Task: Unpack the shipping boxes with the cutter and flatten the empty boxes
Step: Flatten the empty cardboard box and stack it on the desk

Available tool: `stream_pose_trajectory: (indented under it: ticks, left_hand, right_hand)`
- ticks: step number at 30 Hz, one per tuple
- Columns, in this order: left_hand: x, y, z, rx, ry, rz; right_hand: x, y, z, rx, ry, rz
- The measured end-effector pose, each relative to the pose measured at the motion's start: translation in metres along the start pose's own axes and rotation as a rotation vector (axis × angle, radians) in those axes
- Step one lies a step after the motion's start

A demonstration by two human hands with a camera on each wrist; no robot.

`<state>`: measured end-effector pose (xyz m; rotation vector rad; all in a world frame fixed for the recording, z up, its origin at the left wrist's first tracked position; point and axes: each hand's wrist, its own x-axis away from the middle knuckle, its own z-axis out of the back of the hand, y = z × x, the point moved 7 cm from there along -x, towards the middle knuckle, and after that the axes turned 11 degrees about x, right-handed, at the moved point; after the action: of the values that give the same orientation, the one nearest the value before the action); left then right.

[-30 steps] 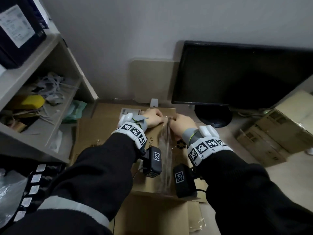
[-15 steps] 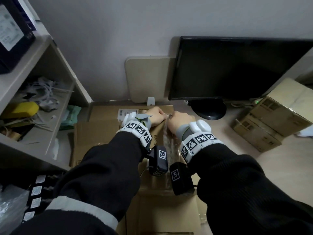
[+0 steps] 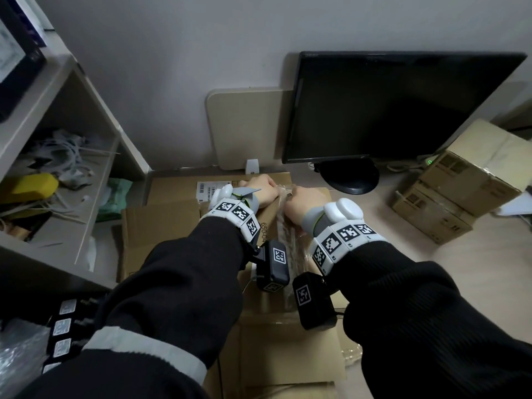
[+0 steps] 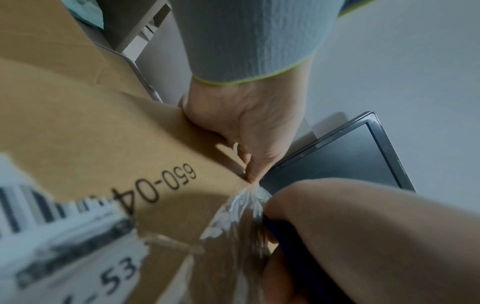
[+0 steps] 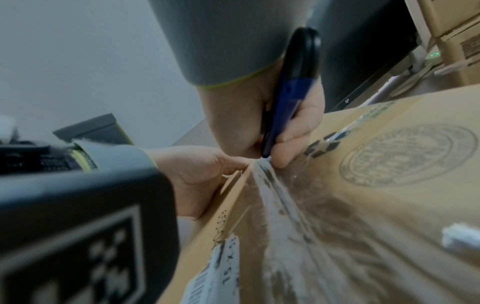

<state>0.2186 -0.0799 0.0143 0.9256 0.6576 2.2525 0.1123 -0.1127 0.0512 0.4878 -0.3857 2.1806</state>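
Note:
A brown cardboard box [image 3: 172, 220] lies in front of me, with clear tape [image 3: 288, 240] along its middle seam. Both hands are at the seam's far end. My left hand [image 3: 263, 188] curls its fingers over the far edge of the box [image 4: 78, 123]. My right hand [image 3: 302, 203] grips a blue and black cutter [image 5: 291, 98], tip down at the end of the tape [image 5: 280, 201], next to the left hand [image 5: 197, 176]. The blade itself is hidden by my fingers. The tape [image 4: 239, 216] is crinkled and lifted beside the cutter [image 4: 291, 242].
A black monitor [image 3: 388, 110] stands behind the box on the right. Two stacked cardboard boxes [image 3: 460, 182] sit at far right. A cluttered shelf unit [image 3: 57, 168] is on the left, a beige board [image 3: 247, 128] leans on the wall, and more cardboard [image 3: 282, 355] lies near me.
Both hands stay at the far end of the seam and have drawn slightly closer together. The head view has shifted a little.

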Motion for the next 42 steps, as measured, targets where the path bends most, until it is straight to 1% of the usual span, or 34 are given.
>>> stream_pose_trajectory:
  ticks: [5, 10, 15, 19, 24, 28, 33, 36, 38, 39, 42]
  left_hand:
    - [-0.001, -0.002, -0.001, -0.008, -0.005, 0.0]
    - [-0.001, -0.002, -0.002, -0.007, 0.003, -0.002]
    - [-0.002, -0.001, -0.003, -0.016, 0.02, -0.016]
    - [0.002, 0.0, -0.002, -0.007, 0.034, -0.018]
    - [0.003, -0.002, -0.002, -0.001, 0.057, -0.015]
    - [0.006, -0.003, -0.002, 0.016, 0.058, 0.016]
    - [-0.001, -0.009, -0.004, 0.007, 0.027, 0.042]
    - [-0.003, -0.009, -0.003, -0.003, 0.01, 0.026]
    - [-0.003, -0.008, -0.003, -0.008, -0.004, 0.02]
    - [-0.004, -0.009, -0.003, -0.014, -0.006, 0.019]
    - [-0.007, -0.009, -0.003, -0.021, -0.019, 0.007]
  right_hand:
    - [0.009, 0.003, -0.003, -0.004, -0.013, -0.01]
    - [0.018, 0.01, -0.009, -0.097, -0.01, 0.006]
    - [0.024, 0.014, -0.016, -0.048, -0.047, 0.032]
    - [0.027, 0.018, -0.02, -0.02, -0.024, 0.052]
    - [0.029, 0.019, -0.022, -0.102, -0.068, 0.07]
    - [0.03, 0.018, -0.02, -0.082, -0.059, 0.089]
    - [0.028, 0.031, -0.027, -0.27, -0.104, 0.111]
    - [0.027, 0.039, -0.027, -0.523, -0.114, 0.091]
    - [0.026, 0.04, -0.026, -0.652, -0.08, 0.06]
    - [0.024, 0.039, -0.024, -0.658, -0.05, 0.053]
    - [0.014, 0.031, -0.018, -0.554, 0.051, 0.05]
